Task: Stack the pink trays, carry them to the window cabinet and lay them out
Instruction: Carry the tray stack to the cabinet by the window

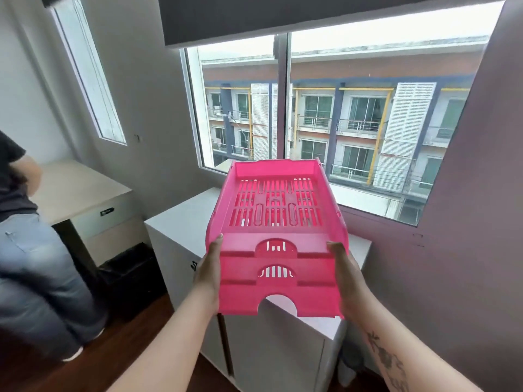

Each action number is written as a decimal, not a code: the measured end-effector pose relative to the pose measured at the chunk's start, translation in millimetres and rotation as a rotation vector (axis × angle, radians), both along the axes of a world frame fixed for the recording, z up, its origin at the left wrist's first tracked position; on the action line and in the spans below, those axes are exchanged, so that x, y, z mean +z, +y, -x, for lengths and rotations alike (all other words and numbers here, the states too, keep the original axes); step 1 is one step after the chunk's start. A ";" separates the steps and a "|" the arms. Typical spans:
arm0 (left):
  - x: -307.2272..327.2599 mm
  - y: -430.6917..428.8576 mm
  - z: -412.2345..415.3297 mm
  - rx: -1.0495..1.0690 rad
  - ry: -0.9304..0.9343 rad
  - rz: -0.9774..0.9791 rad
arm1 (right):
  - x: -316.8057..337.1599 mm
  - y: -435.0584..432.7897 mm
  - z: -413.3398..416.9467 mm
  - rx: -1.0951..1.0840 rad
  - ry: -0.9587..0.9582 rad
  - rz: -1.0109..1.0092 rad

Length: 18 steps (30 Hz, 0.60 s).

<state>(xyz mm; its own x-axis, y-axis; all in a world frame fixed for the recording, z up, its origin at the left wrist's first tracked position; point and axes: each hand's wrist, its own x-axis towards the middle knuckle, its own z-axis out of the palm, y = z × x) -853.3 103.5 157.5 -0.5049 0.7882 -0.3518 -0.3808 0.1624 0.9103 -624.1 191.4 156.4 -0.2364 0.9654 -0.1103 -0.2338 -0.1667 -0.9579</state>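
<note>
A stack of three nested pink trays (276, 287) with slotted bottoms hangs in the air above the white window cabinet (181, 222). My left hand (208, 271) grips the stack's left side, thumb on the upper rim. On the right side my right hand (346, 275) holds it the same way. The stack tilts slightly toward me, its far end reaching up to the window sill. Most of the cabinet's top is hidden behind the trays.
A large window (339, 114) fills the wall behind the cabinet. A pale desk (82, 190) stands at the left, with a black bin (130, 275) below it. Another person in jeans (34, 267) stands at the far left. The floor is dark wood.
</note>
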 end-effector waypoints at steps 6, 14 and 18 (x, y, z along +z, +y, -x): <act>-36.0 74.4 83.1 -0.131 0.000 0.096 | -41.1 55.9 81.2 -0.132 -0.078 0.116; -64.5 149.3 163.7 -0.281 0.059 0.175 | -72.8 101.2 152.8 -0.261 -0.147 0.176; -70.1 157.8 177.3 -0.311 0.085 0.136 | -76.6 104.1 165.0 -0.252 -0.223 0.121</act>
